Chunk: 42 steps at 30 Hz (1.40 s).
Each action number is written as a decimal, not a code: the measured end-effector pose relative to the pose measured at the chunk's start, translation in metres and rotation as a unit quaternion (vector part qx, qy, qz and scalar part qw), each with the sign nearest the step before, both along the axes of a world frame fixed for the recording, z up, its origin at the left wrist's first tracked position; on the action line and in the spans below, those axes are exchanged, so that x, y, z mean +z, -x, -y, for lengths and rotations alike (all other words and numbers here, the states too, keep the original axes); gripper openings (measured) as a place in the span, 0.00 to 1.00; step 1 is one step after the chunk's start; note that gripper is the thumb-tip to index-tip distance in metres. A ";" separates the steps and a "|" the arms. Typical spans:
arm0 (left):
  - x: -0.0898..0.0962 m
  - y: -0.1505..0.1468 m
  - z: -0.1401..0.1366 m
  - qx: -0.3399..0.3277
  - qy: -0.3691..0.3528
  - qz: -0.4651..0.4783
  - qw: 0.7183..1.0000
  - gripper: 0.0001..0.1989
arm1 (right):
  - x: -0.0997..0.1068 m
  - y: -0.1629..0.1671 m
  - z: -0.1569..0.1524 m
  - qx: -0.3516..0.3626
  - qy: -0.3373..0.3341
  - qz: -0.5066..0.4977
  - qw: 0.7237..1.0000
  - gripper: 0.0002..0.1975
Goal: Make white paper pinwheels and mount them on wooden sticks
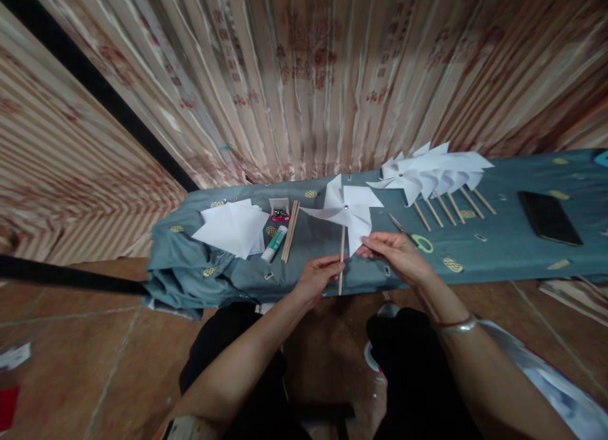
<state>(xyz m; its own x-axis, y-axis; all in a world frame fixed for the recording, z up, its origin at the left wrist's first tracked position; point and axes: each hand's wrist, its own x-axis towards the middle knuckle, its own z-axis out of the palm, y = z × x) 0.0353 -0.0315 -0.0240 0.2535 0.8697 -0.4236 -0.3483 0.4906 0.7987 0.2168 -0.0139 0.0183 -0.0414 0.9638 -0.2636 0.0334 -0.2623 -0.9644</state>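
Pointing toward curtain [304, 79]: pinwheel [357, 217] (stick [341, 284] end nearer)

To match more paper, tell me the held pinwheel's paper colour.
The pinwheel's paper is white; it shows best in the head view.

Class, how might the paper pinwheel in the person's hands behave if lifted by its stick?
The pinwheel is probably light for its size: thin white paper on a slim stick. Its blades would likely crease if squeezed, being thin with loose edges. It may feel top-heavy, since all the paper sits at one end.
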 end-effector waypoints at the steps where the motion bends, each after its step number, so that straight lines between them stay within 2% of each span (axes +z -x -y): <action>1: 0.000 0.000 0.000 0.001 -0.001 0.004 1.000 0.18 | 0.000 0.001 0.000 0.002 0.001 -0.001 1.000 0.23; 11: 0.001 -0.001 0.001 -0.002 -0.005 0.016 1.000 0.20 | 0.008 0.013 0.003 0.016 0.004 0.005 1.000 0.23; 19: 0.001 -0.001 0.002 -0.021 -0.020 0.015 0.999 0.20 | 0.005 0.018 0.003 0.033 -0.019 0.038 0.999 0.25; 24: -0.001 -0.002 0.003 -0.031 -0.028 0.013 0.999 0.21 | 0.002 0.020 0.001 0.068 -0.044 0.060 0.995 0.27; 32: 0.000 0.003 -0.001 -0.013 -0.016 0.009 1.000 0.21 | 0.001 0.013 0.004 0.071 -0.075 0.110 0.988 0.25; 34: 0.001 0.004 -0.002 -0.011 -0.011 0.007 1.000 0.21 | 0.004 0.002 0.003 0.037 -0.103 0.109 0.988 0.25; 37: 0.003 0.006 -0.002 -0.017 -0.003 0.011 1.000 0.21 | 0.007 -0.017 -0.003 -0.092 -0.158 0.073 0.980 0.22; 40: 0.005 0.006 0.000 -0.036 0.001 0.017 0.999 0.21 | 0.003 -0.034 -0.011 -0.244 -0.201 0.036 0.948 0.18; 42: 0.006 0.006 0.002 -0.052 0.007 0.017 0.998 0.20 | -0.002 -0.041 -0.016 -0.287 -0.215 0.025 0.933 0.17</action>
